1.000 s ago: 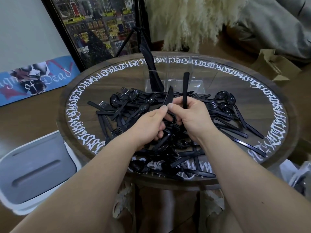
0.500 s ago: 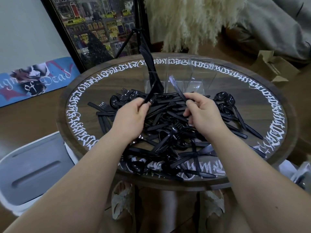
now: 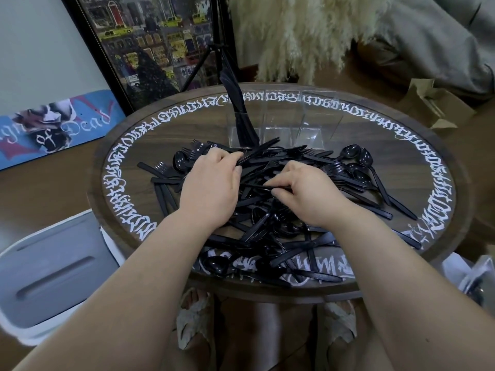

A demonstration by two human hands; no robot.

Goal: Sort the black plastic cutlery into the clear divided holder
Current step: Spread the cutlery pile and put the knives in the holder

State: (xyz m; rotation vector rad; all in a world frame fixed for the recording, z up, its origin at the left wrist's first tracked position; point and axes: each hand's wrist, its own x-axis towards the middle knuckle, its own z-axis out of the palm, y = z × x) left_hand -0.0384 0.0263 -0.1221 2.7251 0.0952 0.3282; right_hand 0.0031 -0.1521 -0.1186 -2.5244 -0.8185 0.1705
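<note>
both hands dig in the cutlery pile [image 3: 267, 210]: left hand [image 3: 211, 188] fingers pinch a knife [image 3: 257, 152], right hand [image 3: 302, 194] fingers pinch a handle [image 3: 254, 186]; best lift one piece clear before heading for the clear holder [image 3: 284, 127]

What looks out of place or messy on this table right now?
Black cutlery lies in a tangled heap across the round table. In the clear holder, only the left compartment holds pieces; the other two look empty. Both hands, left and right, dig in the heap.

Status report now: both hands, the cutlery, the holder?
Left hand and right hand each pinch a piece in the cutlery pile. Clear holder: left compartment holds black pieces, other two look empty. Pile tangled.
</note>
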